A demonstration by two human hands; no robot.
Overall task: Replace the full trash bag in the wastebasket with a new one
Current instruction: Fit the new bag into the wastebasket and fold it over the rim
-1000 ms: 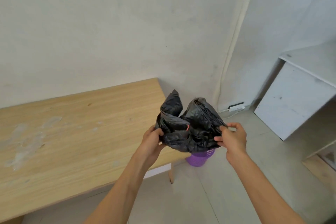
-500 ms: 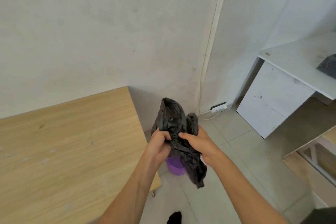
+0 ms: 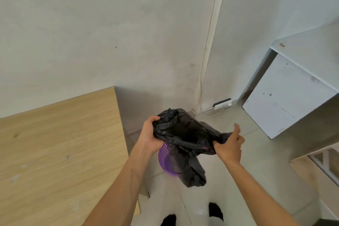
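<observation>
A crumpled black trash bag (image 3: 185,134) hangs in the air between my hands, its mouth spread open and its tail dangling low. My left hand (image 3: 150,136) grips the bag's left rim. My right hand (image 3: 229,145) pinches the right rim, index finger pointing up. Directly beneath the bag stands a purple perforated wastebasket (image 3: 165,158) on the floor; the bag hides most of it, so its inside cannot be seen.
A wooden table (image 3: 60,148) fills the left side, its corner close to the wastebasket. A white desk (image 3: 286,97) stands at the right. A power strip (image 3: 222,104) with a white cable lies by the wall. My dark-socked feet (image 3: 215,211) stand on the tiled floor.
My hands have moved apart and spread the bag's mouth open. The view has tilted down and toward the wastebasket, bringing my feet into view.
</observation>
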